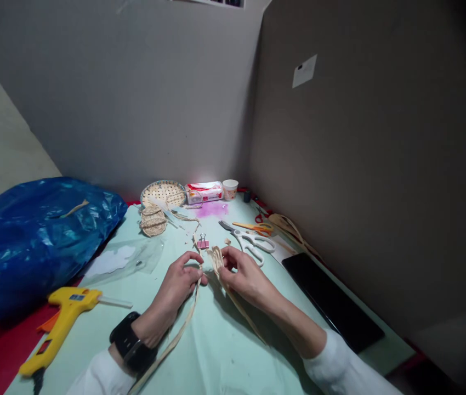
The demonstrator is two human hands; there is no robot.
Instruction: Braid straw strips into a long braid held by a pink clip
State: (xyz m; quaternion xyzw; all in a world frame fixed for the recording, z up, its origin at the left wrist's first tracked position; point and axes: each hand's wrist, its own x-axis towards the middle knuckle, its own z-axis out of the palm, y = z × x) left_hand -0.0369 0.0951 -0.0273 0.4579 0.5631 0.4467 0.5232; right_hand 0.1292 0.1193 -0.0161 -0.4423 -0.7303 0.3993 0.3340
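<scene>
My left hand [177,282], with a black watch at the wrist, is closed in a pinch on a thin raffia braid [195,233]. Beyond the fingers the braid runs back past a pink binder clip [203,244]; I cannot tell whether the clip grips it. From the same hand a loose raffia strand [183,327] trails toward me over the table. Close by on the right, my right hand [243,273] holds a folded bundle of raffia [216,258] between thumb and fingers. One tail of that bundle hangs down to the right.
Left are a yellow glue gun [66,318] and a blue plastic bag [52,230]. White-handled scissors [249,241], orange scissors [257,227] and a black tablet-like slab [331,302] lie right. Farther back stand a woven basket [163,192], twine ball [153,220] and paper cup [230,190].
</scene>
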